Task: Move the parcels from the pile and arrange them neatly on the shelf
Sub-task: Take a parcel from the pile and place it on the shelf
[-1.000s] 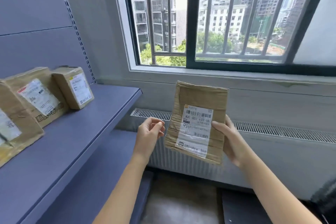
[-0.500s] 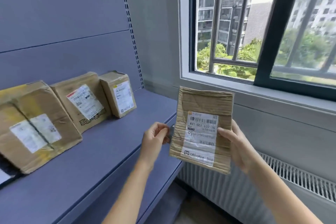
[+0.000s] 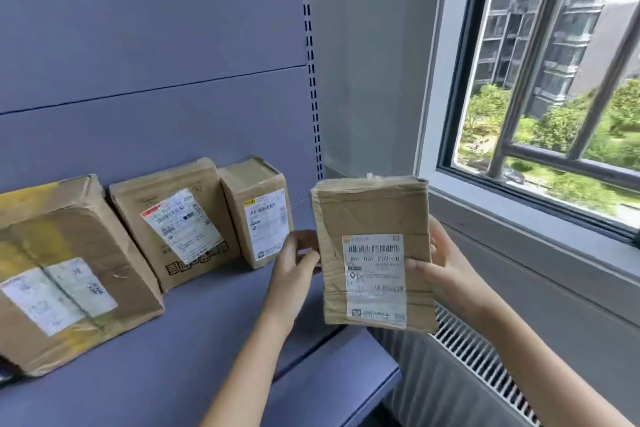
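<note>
I hold a flat brown parcel upright, its white barcode label facing me, above the right end of the blue shelf. My right hand grips its right edge, thumb across the label. My left hand holds its left edge with curled fingers. Three brown parcels lean against the shelf's back panel: a large one at the left, a medium one, and a small one just left of my left hand.
A slotted upright marks the shelf's right end. Beyond it are a grey wall and a barred window. A radiator grille runs under the sill. A lower shelf edge juts out below.
My view turned left and the held parcel moved with both hands toward the shelf, closer to the small parcel. My left hand now touches the parcel's left edge.
</note>
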Demonstrator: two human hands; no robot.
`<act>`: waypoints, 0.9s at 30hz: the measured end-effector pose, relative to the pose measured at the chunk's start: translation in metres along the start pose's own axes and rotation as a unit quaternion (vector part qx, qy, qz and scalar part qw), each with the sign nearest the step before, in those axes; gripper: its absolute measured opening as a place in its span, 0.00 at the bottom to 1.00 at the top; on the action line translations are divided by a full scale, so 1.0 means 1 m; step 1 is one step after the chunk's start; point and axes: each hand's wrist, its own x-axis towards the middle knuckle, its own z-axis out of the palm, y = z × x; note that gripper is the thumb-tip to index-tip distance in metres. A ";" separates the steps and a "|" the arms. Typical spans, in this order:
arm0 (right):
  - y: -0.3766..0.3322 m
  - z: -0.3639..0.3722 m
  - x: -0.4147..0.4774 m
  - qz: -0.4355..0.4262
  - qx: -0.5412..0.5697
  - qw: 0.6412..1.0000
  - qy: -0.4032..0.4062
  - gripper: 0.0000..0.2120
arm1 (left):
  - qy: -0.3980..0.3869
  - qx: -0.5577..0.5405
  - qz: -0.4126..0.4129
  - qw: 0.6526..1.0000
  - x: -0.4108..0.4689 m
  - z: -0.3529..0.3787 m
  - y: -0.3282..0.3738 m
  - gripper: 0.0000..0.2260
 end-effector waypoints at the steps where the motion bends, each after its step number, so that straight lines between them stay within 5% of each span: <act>1: 0.003 -0.004 0.012 -0.001 -0.019 0.999 -0.029 0.43 | 0.018 -0.002 -0.001 1.000 0.006 0.001 -0.002 0.12; 9: 0.023 -0.037 0.099 -0.020 -0.088 0.980 -0.177 0.46 | 0.152 0.070 0.010 0.986 0.039 0.019 -0.022 0.13; 15: 0.045 -0.042 0.159 -0.038 -0.085 0.969 -0.230 0.45 | 0.180 0.127 -0.001 0.975 0.056 0.027 -0.021 0.08; 20: 0.055 -0.044 0.198 -0.039 -0.078 0.962 -0.260 0.43 | 0.281 0.322 0.029 0.904 0.074 0.033 -0.015 0.02; 24: 0.059 -0.039 0.219 -0.047 -0.068 0.958 -0.275 0.46 | 0.349 0.364 0.090 0.859 0.086 0.034 -0.005 0.17; 27: 0.061 -0.035 0.230 -0.051 -0.065 0.956 -0.282 0.47 | 0.371 0.484 0.141 0.780 0.096 0.025 -0.003 0.27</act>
